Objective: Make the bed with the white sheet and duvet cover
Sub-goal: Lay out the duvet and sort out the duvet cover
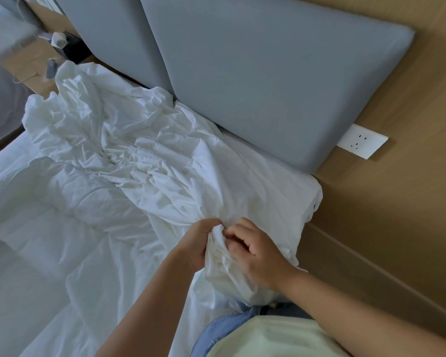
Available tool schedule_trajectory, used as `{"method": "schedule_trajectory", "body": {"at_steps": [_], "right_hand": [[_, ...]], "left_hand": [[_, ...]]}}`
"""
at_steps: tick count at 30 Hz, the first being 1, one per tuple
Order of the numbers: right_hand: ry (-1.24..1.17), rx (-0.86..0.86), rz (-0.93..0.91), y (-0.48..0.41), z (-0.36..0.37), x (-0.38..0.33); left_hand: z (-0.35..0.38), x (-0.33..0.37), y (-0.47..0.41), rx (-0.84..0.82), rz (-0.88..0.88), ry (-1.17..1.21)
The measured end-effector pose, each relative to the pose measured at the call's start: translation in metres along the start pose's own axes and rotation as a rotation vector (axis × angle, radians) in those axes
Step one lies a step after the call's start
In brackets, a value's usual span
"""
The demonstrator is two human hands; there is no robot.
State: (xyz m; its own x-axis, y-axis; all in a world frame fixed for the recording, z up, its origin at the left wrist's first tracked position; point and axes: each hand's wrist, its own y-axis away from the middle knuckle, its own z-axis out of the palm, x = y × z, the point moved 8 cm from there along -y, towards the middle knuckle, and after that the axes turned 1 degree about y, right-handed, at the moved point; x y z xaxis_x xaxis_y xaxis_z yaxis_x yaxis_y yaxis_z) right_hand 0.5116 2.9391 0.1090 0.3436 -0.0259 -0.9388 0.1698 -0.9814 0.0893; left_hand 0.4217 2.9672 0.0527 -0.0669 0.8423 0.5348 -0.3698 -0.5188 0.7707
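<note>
A crumpled white duvet cover (pixel 129 150) lies in a long heap across the head of the bed, from the far left corner to the near right corner. Under it the bed is covered by a white sheet (pixel 31 266), smoother on the left. My left hand (pixel 200 243) and my right hand (pixel 258 256) are both closed on a bunched end of the duvet cover at the bed's near right corner, close to my body. The fabric's end hangs down between my hands, so its edge is hidden.
Two grey padded headboard panels (pixel 268 81) stand along the wooden wall (pixel 410 202) behind the bed. A white wall socket (pixel 362 144) sits just right of the headboard. A wooden bedside table (pixel 40 83) with small items and a paper bag (pixel 29 63) is at the far left.
</note>
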Motion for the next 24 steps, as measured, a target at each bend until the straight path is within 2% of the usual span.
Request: {"method": "schedule_trajectory", "body": {"at_steps": [3, 6, 9, 11, 13, 15, 18, 22, 24], "right_hand": [[-0.178, 0.069, 0.171, -0.001, -0.014, 0.020], [-0.167, 0.109, 0.339, -0.001, -0.022, 0.042], [-0.207, 0.197, 0.442, -0.006, -0.041, 0.053], [-0.139, 0.131, 0.503, -0.017, -0.047, 0.054], [-0.066, -0.087, 0.605, -0.033, -0.034, 0.051], [-0.034, -0.221, 0.718, -0.046, -0.023, 0.049], [0.079, -0.317, 0.811, -0.065, -0.018, 0.060], [0.058, -0.367, 0.844, -0.076, -0.016, 0.077], [0.061, -0.328, 0.826, -0.080, -0.023, 0.088]], "left_hand": [[0.002, -0.002, -0.004, 0.076, 0.017, 0.042], [0.009, -0.003, -0.007, 0.113, 0.013, 0.054], [0.016, -0.001, -0.010, 0.075, 0.016, 0.003], [0.021, -0.001, -0.014, 0.048, 0.034, -0.065], [0.031, -0.002, -0.022, 0.041, 0.088, -0.243], [0.040, -0.002, -0.026, 0.094, 0.190, -0.502], [0.045, -0.002, -0.033, 0.154, 0.357, -0.702], [0.037, -0.014, -0.041, 0.355, 0.315, -1.153], [0.040, -0.013, -0.044, 0.424, 0.396, -1.221]]}}
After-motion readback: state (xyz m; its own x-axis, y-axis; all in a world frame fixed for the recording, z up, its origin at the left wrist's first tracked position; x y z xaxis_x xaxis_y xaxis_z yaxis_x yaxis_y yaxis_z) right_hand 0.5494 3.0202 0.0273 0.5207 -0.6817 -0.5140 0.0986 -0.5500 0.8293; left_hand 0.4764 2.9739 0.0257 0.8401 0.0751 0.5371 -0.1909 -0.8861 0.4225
